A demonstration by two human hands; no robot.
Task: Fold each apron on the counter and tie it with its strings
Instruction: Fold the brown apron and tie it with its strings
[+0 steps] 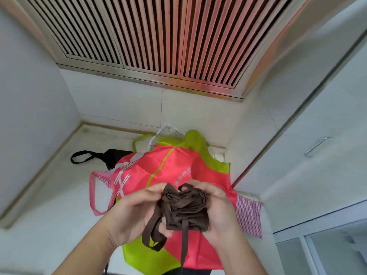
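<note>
A brown apron (pixel 184 209), folded into a small thick bundle, is held up above the counter between both hands. My left hand (pixel 137 211) grips its left side, with a brown string loop (pixel 153 235) hanging below the palm. My right hand (pixel 216 207) curls round the bundle's right side. Another brown string (pixel 183 249) dangles straight down. Beneath them a pink and lime-green apron (pixel 174 167) lies spread on the white counter (pixel 59 195).
A black apron (pixel 107 155) with a loop strap lies behind the pink one on the left. A pink checked apron (pixel 249 215) pokes out at the right and a pink strap (pixel 92 193) at the left. White cabinets (pixel 317 155) stand right, a slatted vent (pixel 149 36) behind.
</note>
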